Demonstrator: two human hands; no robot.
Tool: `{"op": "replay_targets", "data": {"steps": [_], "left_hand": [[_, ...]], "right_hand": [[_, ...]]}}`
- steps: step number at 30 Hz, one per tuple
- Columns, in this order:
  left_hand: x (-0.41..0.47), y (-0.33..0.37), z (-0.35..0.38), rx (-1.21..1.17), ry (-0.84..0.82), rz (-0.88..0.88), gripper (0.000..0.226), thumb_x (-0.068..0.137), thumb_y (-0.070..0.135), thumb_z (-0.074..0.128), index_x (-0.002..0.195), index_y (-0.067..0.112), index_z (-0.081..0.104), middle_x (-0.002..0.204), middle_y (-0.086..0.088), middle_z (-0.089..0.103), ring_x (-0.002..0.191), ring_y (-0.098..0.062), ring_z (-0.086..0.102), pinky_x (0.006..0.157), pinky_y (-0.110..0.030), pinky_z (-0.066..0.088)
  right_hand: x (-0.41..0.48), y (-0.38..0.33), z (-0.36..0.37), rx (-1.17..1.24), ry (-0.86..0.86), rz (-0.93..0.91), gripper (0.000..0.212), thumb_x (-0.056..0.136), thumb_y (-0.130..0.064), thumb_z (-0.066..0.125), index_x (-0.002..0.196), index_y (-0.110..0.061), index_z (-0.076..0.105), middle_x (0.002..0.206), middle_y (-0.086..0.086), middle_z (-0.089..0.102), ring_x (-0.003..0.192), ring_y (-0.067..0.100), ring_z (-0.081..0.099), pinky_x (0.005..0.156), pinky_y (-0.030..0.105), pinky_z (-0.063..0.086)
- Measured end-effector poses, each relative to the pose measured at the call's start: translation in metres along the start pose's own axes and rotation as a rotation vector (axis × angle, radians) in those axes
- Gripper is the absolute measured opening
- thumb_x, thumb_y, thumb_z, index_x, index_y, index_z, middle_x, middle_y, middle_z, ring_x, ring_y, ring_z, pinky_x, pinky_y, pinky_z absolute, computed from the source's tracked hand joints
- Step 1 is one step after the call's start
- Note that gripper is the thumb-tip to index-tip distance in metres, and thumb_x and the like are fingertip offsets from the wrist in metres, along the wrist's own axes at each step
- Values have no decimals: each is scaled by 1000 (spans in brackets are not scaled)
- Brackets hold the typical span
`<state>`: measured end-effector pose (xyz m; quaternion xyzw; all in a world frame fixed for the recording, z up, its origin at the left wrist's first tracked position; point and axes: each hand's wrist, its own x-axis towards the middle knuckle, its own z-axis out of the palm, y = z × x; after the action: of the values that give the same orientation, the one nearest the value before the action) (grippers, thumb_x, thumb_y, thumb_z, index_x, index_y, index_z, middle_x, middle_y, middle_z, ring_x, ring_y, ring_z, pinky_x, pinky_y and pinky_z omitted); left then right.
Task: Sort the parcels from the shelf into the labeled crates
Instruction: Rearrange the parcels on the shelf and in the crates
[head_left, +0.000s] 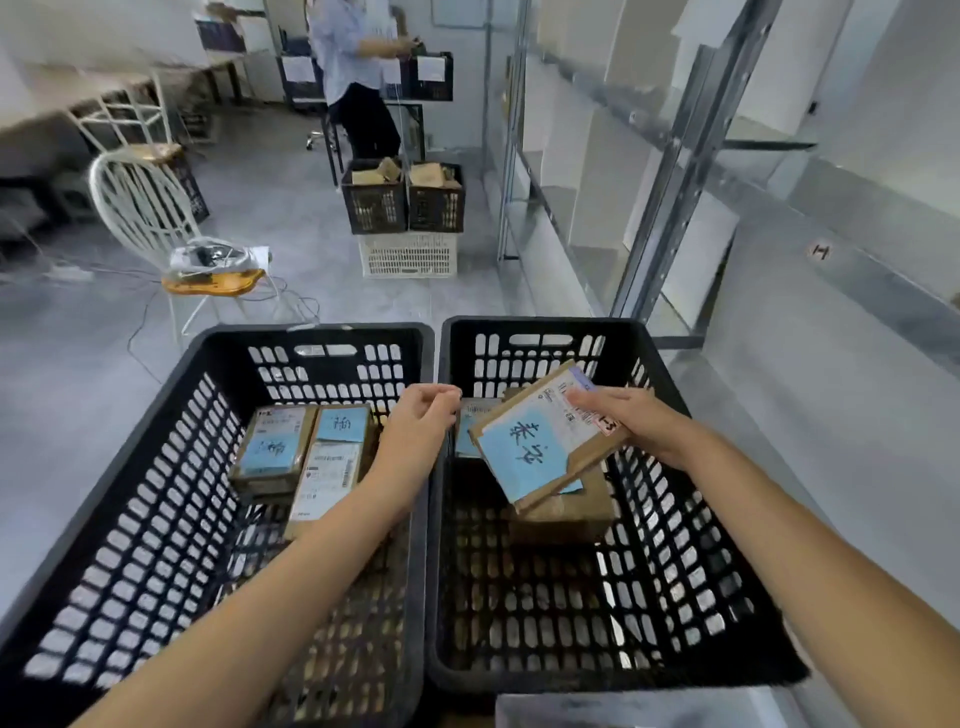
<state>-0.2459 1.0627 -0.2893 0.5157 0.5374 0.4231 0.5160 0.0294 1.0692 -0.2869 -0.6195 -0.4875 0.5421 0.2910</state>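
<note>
Left crate (145, 499): black and slatted. It holds brown parcels (272, 452) bunched at its far end, blue stickers facing up.
Left hand (422, 423): over the wall shared by the two crates. The grip is loosely curled and holds nothing.
Held parcel (535, 441): a flat cardboard mailer with a blue handwritten sticker. It is tilted in the air above the far half of the right crate, not yet set down.
Right hand (631, 421): the grip is closed on the mailer's far right corner, thumb on top.
Right crate (706, 582): a brown box (566, 519) sits directly under the mailer. Another stickered parcel (469, 423) lies behind it, mostly hidden.
Risk, wrong crate: no crate label shows from here, so the match cannot be checked. A misread sticker would missort the mailer.
Risk, bad landing: held by one corner, the mailer may swing. It may also settle slanted on the box and cover the stickers beneath.
Count: two crates in front, one parcel in hand, and two in the right crate. The left crate holds two or three; the overlap leaves it uncertain.
</note>
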Motion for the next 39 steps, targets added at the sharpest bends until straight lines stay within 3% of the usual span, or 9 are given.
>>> {"op": "replay_targets", "data": {"steps": [5, 8, 12, 16, 21, 23, 27, 33, 39], "left_hand": [[-1, -14, 8, -48, 92, 1, 22, 95, 28, 54, 109, 16, 64, 115, -2, 67, 111, -13, 63, 101, -35, 50], [3, -18, 1, -64, 156, -1, 19, 100, 18, 51, 111, 10, 64, 116, -4, 68, 113, -13, 64, 102, -32, 50], [10, -21, -7, -81, 210, 2, 21, 101, 15, 50, 114, 6, 63, 116, -4, 68, 112, -11, 65, 103, -30, 50], [11, -26, -2, -96, 205, -34, 20, 99, 17, 52, 112, 7, 63, 117, -4, 68, 112, -13, 64, 103, -33, 50], [10, -30, 4, -84, 197, -39, 17, 100, 16, 51, 110, 10, 63, 119, -1, 66, 113, -11, 64, 103, -33, 50], [11, -30, 4, -72, 203, -40, 19, 101, 16, 49, 112, 9, 63, 119, 0, 67, 113, -9, 64, 103, -31, 50], [14, -25, 2, -69, 216, -54, 20, 101, 15, 49, 114, 8, 63, 119, -1, 67, 112, -9, 64, 102, -29, 50], [18, -15, 6, -56, 210, -36, 19, 100, 15, 50, 113, 9, 63, 119, 2, 67, 112, -6, 64, 101, -27, 50], [16, -11, 6, -63, 220, -31, 18, 100, 14, 52, 112, 7, 63, 118, -2, 68, 111, -8, 64, 103, -31, 50]], "right_hand": [[34, 0, 9, -257, -171, -27, 62, 68, -57, 77, 127, -43, 61, 100, -11, 77, 96, 9, 73, 93, 36, 56], [58, 1, 19, -346, -326, -13, 70, 76, -47, 79, 140, -39, 51, 108, -9, 75, 99, 10, 72, 76, 27, 60], [95, 7, 34, -333, -468, 38, 84, 79, -33, 80, 151, -28, 37, 138, -1, 53, 112, 16, 65, 80, 30, 60], [124, 11, 32, -276, -597, 144, 55, 88, -21, 73, 139, -23, 52, 126, 10, 67, 109, 28, 69, 63, 28, 60], [148, 31, 32, -271, -611, 232, 27, 89, -23, 69, 114, -14, 62, 106, 8, 74, 95, 22, 72, 90, 41, 59], [153, 39, 33, -240, -613, 252, 30, 84, -28, 71, 108, -14, 62, 102, 6, 75, 92, 21, 71, 93, 41, 57], [161, 40, 29, -331, -671, 261, 44, 79, -37, 73, 113, -14, 59, 107, 7, 75, 95, 21, 72, 88, 37, 59], [170, 33, 18, -486, -778, 296, 37, 90, -27, 72, 121, -11, 61, 124, 12, 69, 116, 31, 66, 103, 50, 50], [170, 15, 29, -731, -947, 308, 55, 82, -31, 80, 130, -15, 59, 123, 5, 71, 112, 25, 68, 96, 47, 56]]}}
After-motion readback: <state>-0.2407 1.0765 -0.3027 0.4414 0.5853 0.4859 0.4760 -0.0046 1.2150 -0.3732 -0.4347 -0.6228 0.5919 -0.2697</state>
